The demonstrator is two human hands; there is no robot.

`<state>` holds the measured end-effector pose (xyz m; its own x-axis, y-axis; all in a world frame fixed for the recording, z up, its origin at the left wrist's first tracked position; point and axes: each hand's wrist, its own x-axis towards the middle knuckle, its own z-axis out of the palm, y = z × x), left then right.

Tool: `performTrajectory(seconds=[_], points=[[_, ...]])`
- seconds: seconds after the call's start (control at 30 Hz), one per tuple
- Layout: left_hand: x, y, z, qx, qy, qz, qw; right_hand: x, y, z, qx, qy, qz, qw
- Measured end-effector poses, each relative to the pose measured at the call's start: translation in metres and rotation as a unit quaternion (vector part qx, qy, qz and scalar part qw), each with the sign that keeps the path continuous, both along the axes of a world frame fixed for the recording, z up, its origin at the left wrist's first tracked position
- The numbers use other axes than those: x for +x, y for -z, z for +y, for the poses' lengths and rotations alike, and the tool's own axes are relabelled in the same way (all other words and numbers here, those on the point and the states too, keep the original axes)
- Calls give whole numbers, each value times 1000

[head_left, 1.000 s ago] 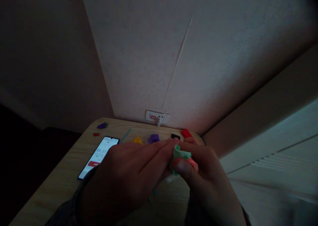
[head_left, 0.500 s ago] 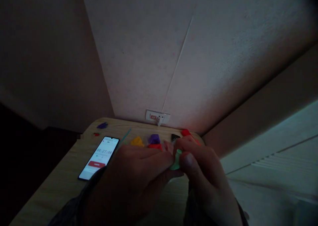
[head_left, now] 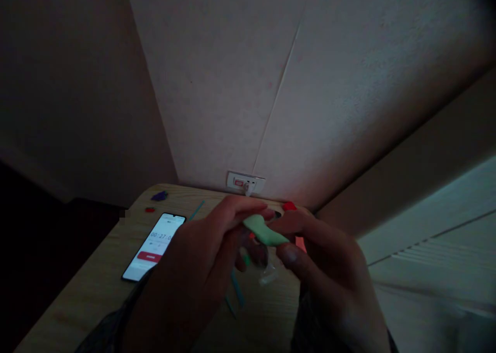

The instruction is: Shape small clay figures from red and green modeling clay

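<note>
A pale green lump of soft modelling clay (head_left: 264, 231), stretched long and bent, is held above the table between my hands. My right hand (head_left: 331, 265) pinches its narrow right end between thumb and fingers. The fingers of my left hand (head_left: 211, 255) are closed around the wider left end; part of their grip is hidden. Beneath them lies a crumpled clear plastic wrapper (head_left: 268, 275), with a bright green bit (head_left: 246, 259) near it. Thin blue strips (head_left: 237, 290) rest on the wooden table below my left hand.
A phone (head_left: 155, 247) showing a running timer lies to the left. Behind it are a small purple piece (head_left: 159, 196) and a red piece (head_left: 150, 210). Another blue strip (head_left: 197, 210) and a red pack (head_left: 289, 206) sit farther back. A wall socket (head_left: 246, 182) holds a plug.
The green clay has gone from a short upright lump to a longer sideways shape. My left hand has turned and lifted, now covering the yellow and purple packs and revealing the blue strips below.
</note>
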<state>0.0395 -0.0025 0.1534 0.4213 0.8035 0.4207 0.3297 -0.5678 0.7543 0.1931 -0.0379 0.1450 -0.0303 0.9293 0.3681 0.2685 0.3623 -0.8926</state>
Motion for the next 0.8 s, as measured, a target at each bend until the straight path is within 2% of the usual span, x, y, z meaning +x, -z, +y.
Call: performTrajectory(seconds=[0.13, 0.27, 0.4, 0.53, 0.67, 0.8], points=[[1, 0, -6, 32, 18, 30, 999, -6, 2, 1, 8, 31, 7, 999], [-3, -2, -10, 71, -8, 60, 996, -9, 0, 3, 50, 67, -88, 993], [-8, -7, -5, 54, 9, 60, 997, -11, -1, 5, 123, 113, -204, 965], [-10, -12, 1, 24, 38, 53, 998, -12, 2, 5, 169, 154, -274, 934], [-12, -13, 2, 30, 34, 61, 997, -16, 3, 4, 214, 121, -310, 918], [-13, -13, 1, 12, 64, 28, 997, -19, 0, 2, 235, 73, -303, 921]])
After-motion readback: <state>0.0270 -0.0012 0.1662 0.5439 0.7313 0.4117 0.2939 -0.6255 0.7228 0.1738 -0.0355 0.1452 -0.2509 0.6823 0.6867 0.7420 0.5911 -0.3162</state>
